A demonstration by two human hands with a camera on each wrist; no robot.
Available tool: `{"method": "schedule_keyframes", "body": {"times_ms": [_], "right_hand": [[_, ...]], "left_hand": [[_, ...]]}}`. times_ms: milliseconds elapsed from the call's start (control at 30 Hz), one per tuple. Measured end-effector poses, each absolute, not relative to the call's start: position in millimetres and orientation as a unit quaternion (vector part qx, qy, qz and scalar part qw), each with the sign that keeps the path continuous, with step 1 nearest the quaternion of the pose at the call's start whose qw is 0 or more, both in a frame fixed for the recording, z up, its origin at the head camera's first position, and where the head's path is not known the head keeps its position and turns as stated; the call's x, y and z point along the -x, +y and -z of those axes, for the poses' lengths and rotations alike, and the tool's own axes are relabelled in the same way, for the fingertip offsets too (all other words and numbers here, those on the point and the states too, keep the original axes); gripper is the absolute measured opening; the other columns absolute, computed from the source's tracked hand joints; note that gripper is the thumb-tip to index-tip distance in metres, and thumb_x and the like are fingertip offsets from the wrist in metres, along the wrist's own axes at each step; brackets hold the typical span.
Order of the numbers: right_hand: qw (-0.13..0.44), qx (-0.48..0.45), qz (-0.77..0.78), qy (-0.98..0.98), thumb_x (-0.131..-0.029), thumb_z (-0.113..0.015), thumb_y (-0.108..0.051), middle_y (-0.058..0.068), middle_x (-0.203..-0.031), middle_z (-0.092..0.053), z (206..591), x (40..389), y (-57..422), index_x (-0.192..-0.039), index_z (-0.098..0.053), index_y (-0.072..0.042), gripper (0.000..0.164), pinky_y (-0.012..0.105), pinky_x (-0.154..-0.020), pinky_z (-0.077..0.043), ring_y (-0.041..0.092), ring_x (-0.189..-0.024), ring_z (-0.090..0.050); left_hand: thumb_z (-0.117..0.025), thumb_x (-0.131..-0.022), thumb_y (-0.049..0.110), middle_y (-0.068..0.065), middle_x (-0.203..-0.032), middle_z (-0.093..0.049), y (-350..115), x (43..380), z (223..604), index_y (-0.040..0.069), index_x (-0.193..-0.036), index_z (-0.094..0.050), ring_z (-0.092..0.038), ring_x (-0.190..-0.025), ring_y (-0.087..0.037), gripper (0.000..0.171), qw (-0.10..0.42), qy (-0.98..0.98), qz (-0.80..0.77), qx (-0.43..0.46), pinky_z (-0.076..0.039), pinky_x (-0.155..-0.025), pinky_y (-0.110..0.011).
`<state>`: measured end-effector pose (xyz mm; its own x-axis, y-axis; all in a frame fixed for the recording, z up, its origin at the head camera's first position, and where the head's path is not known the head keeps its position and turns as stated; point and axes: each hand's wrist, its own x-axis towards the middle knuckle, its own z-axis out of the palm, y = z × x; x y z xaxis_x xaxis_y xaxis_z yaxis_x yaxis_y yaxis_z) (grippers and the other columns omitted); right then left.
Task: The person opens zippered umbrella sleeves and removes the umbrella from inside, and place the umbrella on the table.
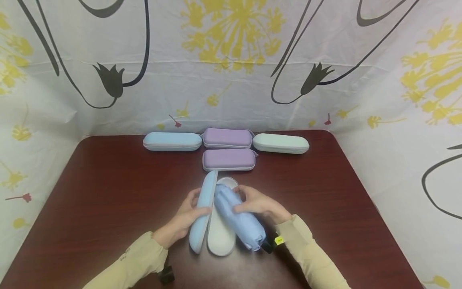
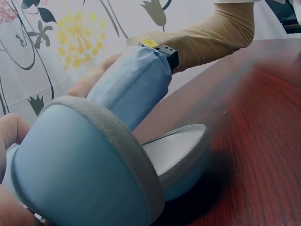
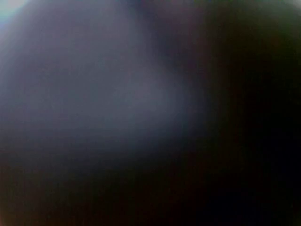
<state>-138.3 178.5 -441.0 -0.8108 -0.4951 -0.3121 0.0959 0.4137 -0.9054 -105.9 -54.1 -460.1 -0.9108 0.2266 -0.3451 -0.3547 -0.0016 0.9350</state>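
Observation:
A light blue zip case lies unzipped and spread at the table's middle. Its lid (image 1: 203, 220) stands tilted on the left, where my left hand (image 1: 185, 216) grips it between thumb and fingers. The pale inside of the bottom half (image 1: 220, 237) faces up beside it. Over that half, slanting down to the right, is a blue folded umbrella (image 1: 241, 218), which my right hand (image 1: 262, 204) holds around its upper part. In the left wrist view the umbrella (image 2: 134, 84) rises behind the lid (image 2: 77, 160). The right wrist view is dark and blurred.
Along the back of the dark red table (image 1: 119, 188) stand a blue case (image 1: 172, 141), a purple case (image 1: 227, 137) and a mint case (image 1: 280, 143). Another purple case (image 1: 229, 159) lies just in front, close to the open case's far end. A patterned cloth (image 1: 151, 100) hangs behind.

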Motion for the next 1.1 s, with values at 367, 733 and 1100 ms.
{"method": "schedule_keyframes", "body": {"times_ms": [367,733,1100], "right_hand": [[0.27,0.088,0.573,0.769,-0.075,-0.066,-0.011,0.021,-0.107,-0.057,442.7,147.0,199.2,-0.129,-0.038,0.014,0.065,0.034,-0.076,-0.049,0.023,-0.09,-0.056],[0.248,0.049,0.567,0.784,-0.078,-0.066,-0.012,0.021,-0.111,-0.055,445.3,147.3,221.5,-0.131,-0.036,0.01,0.065,0.034,-0.076,-0.048,0.025,-0.093,-0.055],[0.211,0.008,0.563,0.799,-0.079,-0.064,-0.01,0.025,-0.111,-0.053,450.8,135.9,270.4,-0.131,-0.033,0.012,0.065,0.033,-0.076,-0.046,0.025,-0.093,-0.054]], "left_hand": [[-0.064,-0.077,0.005,-0.024,-0.132,-0.043,-65.3,102.7,465.4,0.001,-0.142,-0.029,-0.049,-0.112,-0.032,0.073,0.227,0.673,-0.703,0.042,-0.038,-0.094,-0.046],[-0.062,-0.081,0.007,-0.027,-0.135,-0.038,-93.9,102.6,465.2,0.001,-0.144,-0.023,-0.043,-0.117,-0.037,0.074,0.217,0.688,-0.69,0.062,-0.034,-0.095,-0.047],[-0.056,-0.085,0.007,-0.024,-0.138,-0.031,-146.3,102.6,460.4,0.002,-0.147,-0.013,-0.04,-0.115,-0.03,0.075,0.193,0.688,-0.692,0.101,-0.034,-0.092,-0.037]]}}
